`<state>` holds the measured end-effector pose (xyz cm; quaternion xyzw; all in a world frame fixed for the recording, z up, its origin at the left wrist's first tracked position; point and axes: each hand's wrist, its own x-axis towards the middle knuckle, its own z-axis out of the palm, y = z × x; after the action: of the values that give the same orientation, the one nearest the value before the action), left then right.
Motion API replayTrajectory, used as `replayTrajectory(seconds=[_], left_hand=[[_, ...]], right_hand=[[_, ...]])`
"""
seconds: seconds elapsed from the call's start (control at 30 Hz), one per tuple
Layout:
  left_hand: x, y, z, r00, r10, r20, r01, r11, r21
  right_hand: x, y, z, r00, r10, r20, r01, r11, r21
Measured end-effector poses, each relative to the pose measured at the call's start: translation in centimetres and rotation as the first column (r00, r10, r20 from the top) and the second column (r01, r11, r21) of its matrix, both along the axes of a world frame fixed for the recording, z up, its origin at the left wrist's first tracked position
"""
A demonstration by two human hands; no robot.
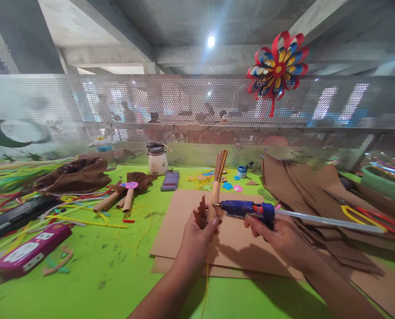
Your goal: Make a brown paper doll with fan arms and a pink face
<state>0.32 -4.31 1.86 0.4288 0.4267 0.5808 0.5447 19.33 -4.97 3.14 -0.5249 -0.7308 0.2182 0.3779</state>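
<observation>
My left hand is closed round a rolled tan paper tube held upright, with brown strips fanning from its top and a small pleated brown paper piece pinched beside it. My right hand grips a blue hot glue gun lying sideways, its nozzle touching the tube's side. A long clear glue stick juts from the gun's back toward the right. Both hands hover over a sheet of brown cardboard on the green table.
Finished paper rolls with brown fans lie to the left, among yellow and red strips. A pink box sits at the near left. Stacked brown sheets fill the right. A perforated metal screen stands behind, bearing a coloured paper pinwheel.
</observation>
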Motion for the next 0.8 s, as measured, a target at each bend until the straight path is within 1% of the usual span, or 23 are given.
replayTrajectory(seconds=[0.3,0.53,0.67,0.8], left_hand=[[-0.06,0.51,-0.20,0.999,-0.016,0.034,0.016,1.000,0.000],[-0.12,0.50,-0.27,0.997,-0.043,0.061,0.043,0.999,0.005],[-0.12,0.66,-0.45,0.996,-0.059,0.063,0.059,0.998,0.001],[-0.13,0.69,-0.51,0.995,-0.061,0.073,0.061,0.998,0.001]], right_hand=[[-0.17,-0.26,0.26,1.000,-0.012,0.002,0.012,1.000,0.010],[0.03,-0.04,-0.14,1.000,-0.002,-0.013,0.002,1.000,0.006],[-0.20,-0.24,0.18,1.000,-0.022,0.010,0.021,1.000,0.010],[-0.37,-0.49,0.44,1.000,-0.021,-0.013,0.021,1.000,0.009]])
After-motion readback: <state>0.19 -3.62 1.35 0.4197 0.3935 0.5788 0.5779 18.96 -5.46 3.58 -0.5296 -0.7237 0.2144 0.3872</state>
